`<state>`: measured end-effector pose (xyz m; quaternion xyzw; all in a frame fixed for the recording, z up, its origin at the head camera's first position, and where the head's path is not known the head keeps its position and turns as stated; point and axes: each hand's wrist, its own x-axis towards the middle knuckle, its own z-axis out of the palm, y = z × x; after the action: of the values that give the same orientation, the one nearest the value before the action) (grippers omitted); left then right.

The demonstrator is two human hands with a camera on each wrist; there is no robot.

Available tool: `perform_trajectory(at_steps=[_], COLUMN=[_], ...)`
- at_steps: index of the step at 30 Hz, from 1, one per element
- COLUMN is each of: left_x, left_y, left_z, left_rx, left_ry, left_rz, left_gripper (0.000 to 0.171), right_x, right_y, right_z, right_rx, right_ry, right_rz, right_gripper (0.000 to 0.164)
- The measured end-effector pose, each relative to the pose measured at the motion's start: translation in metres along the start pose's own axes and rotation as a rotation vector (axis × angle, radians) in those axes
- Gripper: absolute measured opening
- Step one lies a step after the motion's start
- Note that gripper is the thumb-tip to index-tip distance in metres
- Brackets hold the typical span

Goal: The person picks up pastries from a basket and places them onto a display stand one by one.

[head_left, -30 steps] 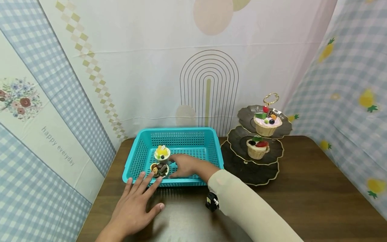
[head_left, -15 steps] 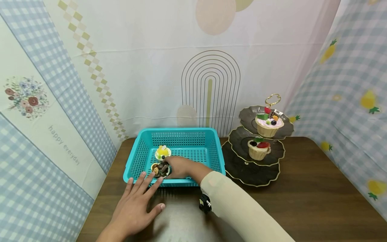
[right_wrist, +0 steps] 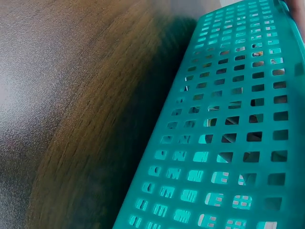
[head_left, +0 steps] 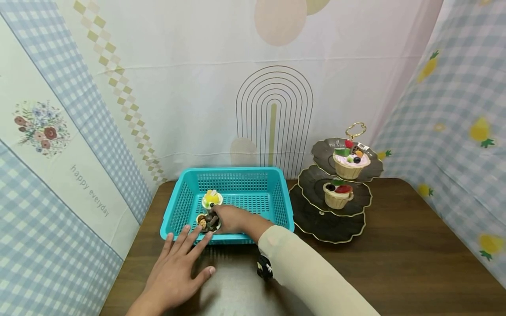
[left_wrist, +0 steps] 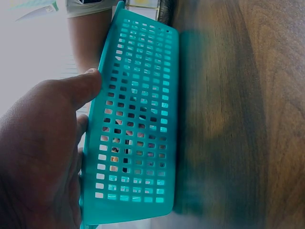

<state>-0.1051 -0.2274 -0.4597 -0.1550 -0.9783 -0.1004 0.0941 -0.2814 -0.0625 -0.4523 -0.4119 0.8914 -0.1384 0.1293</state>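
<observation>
My right hand point(head_left: 233, 218) reaches into the turquoise plastic basket point(head_left: 233, 169) and grips the side of a small tart topped with chocolate and nuts point(head_left: 204, 220). Its fingertips are partly hidden behind the topping. Just behind stands a second tart with yellow fruit point(head_left: 211, 198), close to the right fingers. My left hand point(head_left: 175, 270) lies with spread, straight fingers over the basket's front rim. In the left wrist view the left thumb touches that rim, beside the perforated wall point(left_wrist: 138, 210). The right wrist view has the basket wall point(right_wrist: 280, 143) but little of the hand.
To the basket's right stands a three-tier dark tray stand point(head_left: 328, 226) with a gold handle. A pink-cream tart point(head_left: 351, 164) sits on its top tier, a strawberry tart point(head_left: 337, 196) on the middle one. Patterned cloths point(head_left: 178, 109) hang behind the wooden table point(head_left: 395, 263).
My right hand has moved left and closed on the chocolate tart, which stays about where it was. My left hand keeps its place on the rim.
</observation>
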Motion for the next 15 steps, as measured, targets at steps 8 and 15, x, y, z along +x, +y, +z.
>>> perform_trajectory(at_steps=[8,15], left_x=[-0.001,0.000], left_y=[0.001,0.000], left_z=[0.001,0.000], left_rx=[0.002,0.007], left_ry=[0.002,0.010], left_rz=[-0.003,0.003], left_gripper=[0.076,0.077], right_x=[-0.010,-0.026], right_y=[0.005,0.017], right_z=[-0.004,-0.013], right_rx=[0.069,0.194], right_ry=[0.011,0.057], right_rz=[0.042,0.076], right_gripper=[0.062,0.067])
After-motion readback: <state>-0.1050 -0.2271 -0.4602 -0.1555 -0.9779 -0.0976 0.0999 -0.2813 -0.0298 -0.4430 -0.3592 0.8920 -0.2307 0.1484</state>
